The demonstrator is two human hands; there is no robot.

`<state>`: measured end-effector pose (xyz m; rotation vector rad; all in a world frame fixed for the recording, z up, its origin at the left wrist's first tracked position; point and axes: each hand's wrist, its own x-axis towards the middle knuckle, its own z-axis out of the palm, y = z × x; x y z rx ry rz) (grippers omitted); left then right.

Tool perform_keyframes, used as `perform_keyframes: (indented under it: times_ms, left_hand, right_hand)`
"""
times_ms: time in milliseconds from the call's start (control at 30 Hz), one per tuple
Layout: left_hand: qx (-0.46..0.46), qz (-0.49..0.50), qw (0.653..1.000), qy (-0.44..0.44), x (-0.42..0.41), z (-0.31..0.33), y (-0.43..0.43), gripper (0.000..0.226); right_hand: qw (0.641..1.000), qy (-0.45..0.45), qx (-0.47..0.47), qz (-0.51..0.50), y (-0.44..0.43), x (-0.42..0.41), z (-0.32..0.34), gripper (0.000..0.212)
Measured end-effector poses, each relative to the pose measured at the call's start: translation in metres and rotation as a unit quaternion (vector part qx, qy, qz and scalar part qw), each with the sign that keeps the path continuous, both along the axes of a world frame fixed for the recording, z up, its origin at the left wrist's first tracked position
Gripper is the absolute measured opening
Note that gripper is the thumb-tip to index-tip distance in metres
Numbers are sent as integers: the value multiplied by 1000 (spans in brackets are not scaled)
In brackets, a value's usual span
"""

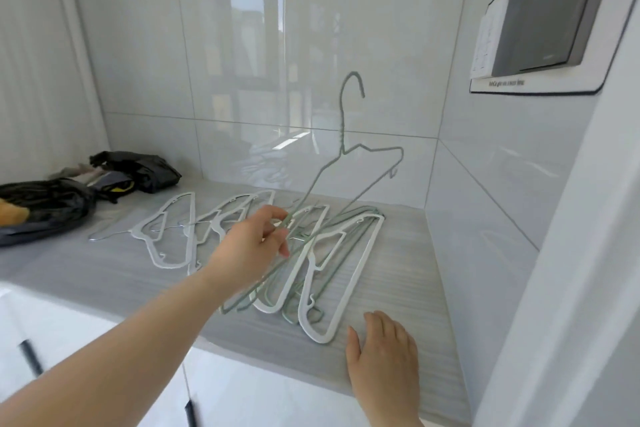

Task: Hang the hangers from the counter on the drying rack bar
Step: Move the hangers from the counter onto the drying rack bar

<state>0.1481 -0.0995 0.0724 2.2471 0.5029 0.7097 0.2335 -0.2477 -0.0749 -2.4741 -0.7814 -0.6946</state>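
Pick-up step: left hand (pixel 252 239) pinches green hanger (pixel 341 128), tilted half off pile (pixel 353 279); right hand (pixel 384 354) rests flat on counter (pixel 398 270); next, likely lift clear without snagging.

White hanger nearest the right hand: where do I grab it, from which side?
Likely pinch the white hanger at its near rounded corner, coming from the front edge of the counter with the right hand: that end lies bare; the far end overlaps green hangers.

light: bright, even daylight | glare: reflections on glossy wall tiles (pixel 311 45) | edges: wide-angle bending
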Motion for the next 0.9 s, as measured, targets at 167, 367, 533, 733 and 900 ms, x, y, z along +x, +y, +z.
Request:
perform_keyframes:
  times_ms: [167, 367, 533, 733, 900]
  left_hand:
    - [57, 68, 996, 15, -53, 6, 9, 13]
    - [133, 115, 984, 7, -131, 33, 7, 16]
    - [170, 195, 965, 33, -231, 35, -13, 14]
    - [193, 287, 935, 72, -378, 34, -71, 19]
    - [156, 381, 905, 110, -503, 32, -151, 33]
  right_hand:
    - [997, 57, 3, 47, 11, -11, 19, 46]
    - [941, -104, 288, 142, 28, -26, 101, 47]
    - [939, -142, 195, 247, 50, -71, 158, 65]
    - [893, -143, 156, 398, 68, -186, 196, 40]
    - [846, -47, 86, 525, 48, -301, 190, 32]
